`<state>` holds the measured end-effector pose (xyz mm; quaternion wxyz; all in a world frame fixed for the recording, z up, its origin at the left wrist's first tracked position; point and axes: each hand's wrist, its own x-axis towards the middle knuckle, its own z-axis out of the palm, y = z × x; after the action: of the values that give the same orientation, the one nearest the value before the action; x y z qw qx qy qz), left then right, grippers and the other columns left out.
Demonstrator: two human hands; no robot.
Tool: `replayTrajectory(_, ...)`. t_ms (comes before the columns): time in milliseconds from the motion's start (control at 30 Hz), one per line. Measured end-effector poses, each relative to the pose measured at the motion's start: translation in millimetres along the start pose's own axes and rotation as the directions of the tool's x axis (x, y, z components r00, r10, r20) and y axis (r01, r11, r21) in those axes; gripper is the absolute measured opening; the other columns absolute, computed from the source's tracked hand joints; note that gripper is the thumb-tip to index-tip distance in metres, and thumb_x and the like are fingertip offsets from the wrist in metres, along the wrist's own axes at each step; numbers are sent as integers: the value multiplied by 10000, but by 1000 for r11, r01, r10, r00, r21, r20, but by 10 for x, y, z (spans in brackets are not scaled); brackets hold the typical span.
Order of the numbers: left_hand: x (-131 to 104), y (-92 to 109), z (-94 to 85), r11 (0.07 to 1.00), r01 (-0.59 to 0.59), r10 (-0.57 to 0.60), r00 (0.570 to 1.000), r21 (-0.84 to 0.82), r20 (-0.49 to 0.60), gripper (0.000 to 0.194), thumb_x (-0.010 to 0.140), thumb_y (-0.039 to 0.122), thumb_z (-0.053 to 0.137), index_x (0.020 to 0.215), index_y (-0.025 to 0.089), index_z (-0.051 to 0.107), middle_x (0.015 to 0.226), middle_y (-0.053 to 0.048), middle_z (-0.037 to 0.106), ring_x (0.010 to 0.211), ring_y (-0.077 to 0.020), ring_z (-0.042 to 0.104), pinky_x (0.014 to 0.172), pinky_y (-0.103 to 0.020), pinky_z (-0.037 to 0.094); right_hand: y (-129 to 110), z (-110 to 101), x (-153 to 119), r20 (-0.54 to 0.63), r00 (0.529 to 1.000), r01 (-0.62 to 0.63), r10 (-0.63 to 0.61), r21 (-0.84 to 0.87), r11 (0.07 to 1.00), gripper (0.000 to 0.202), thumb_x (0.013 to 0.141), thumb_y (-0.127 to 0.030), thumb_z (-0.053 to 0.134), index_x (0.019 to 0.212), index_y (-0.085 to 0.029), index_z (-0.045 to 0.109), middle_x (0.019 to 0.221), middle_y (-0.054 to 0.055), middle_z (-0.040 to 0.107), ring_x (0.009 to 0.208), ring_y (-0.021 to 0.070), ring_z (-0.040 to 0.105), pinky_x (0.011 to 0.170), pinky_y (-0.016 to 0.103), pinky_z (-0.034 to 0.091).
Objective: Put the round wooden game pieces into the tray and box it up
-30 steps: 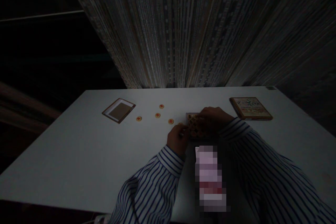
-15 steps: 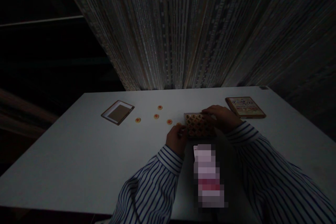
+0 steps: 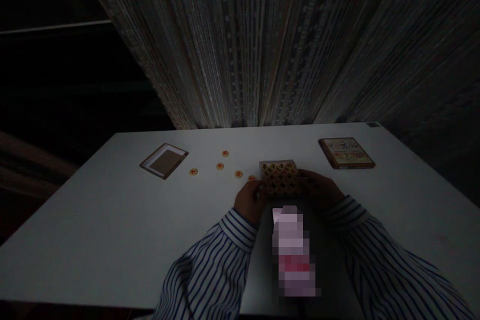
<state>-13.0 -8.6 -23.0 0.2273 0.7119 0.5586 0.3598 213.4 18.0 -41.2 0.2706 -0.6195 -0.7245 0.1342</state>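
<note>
A shallow box of round game pieces (image 3: 279, 178) stands on the white table between my hands, the pieces set in rows. My left hand (image 3: 250, 200) is at its left side, fingers curled against the edge. At the right side, my right hand (image 3: 318, 187) has its fingers on the box's edge. Several loose round pieces with red marks lie to the left, among them one (image 3: 193, 172) farthest left and one (image 3: 225, 153) farthest back. Another loose piece (image 3: 252, 178) lies just beyond my left hand.
An open, shallow frame-like lid or tray (image 3: 164, 161) lies at the back left of the white table (image 3: 112, 225). A flat box with a printed cover (image 3: 347, 152) is at the back right. A lit, pixelated phone (image 3: 294, 250) lies nearest me. A striped curtain hangs behind.
My right hand has moved from the box's top right corner down to its right side, uncovering the back row of pieces. The whole view has shifted slightly.
</note>
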Motion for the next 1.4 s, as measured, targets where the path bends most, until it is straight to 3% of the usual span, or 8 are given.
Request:
replayTrajectory(300, -4, 53, -38, 1000, -1, -1, 997, 23, 80, 263, 805, 270, 521, 1017, 144, 614, 903, -81, 673, 826, -181, 620, 734, -305, 506, -18, -29, -20, -6, 1000, 7, -7, 46, 999, 332, 780, -267, 467, 1060, -206, 636, 995, 47, 692, 890, 207, 650, 780, 349, 541)
replayTrajectory(600, 9, 49, -56, 1000, 13, -16, 989, 24, 149, 327, 741, 201, 595, 1063, 143, 604, 989, -92, 670, 903, -196, 614, 802, -327, 497, -53, -23, -56, -41, 999, 8, -5, 74, 997, 335, 788, -237, 452, 1068, -209, 632, 1000, 46, 689, 851, 198, 657, 750, 345, 550)
replayTrajectory(800, 10, 22, -53, 999, 32, -35, 987, 24, 157, 352, 721, 164, 611, 1072, 155, 602, 1036, -85, 662, 950, -205, 606, 845, -345, 486, -113, -43, -86, -64, 998, 15, -11, 60, 998, 331, 803, -237, 447, 1085, -234, 620, 997, 38, 686, 865, 195, 650, 774, 364, 541)
replayTrajectory(1067, 18, 30, -56, 998, 57, -59, 986, 16, 154, 354, 726, 169, 607, 1080, 168, 602, 1011, -78, 668, 922, -194, 612, 832, -340, 495, 33, 29, -47, -42, 999, 37, -34, 76, 996, 328, 771, -249, 491, 1069, -231, 625, 994, 33, 688, 848, 195, 656, 737, 352, 556)
replayTrajectory(1400, 13, 23, -48, 999, 43, -46, 991, 27, 129, 356, 702, 146, 617, 1057, 156, 607, 979, -80, 670, 883, -186, 619, 798, -332, 507, 9, 6, -45, -25, 999, 27, -25, 75, 997, 324, 786, -264, 479, 1074, -236, 625, 989, 32, 690, 828, 188, 658, 738, 344, 553)
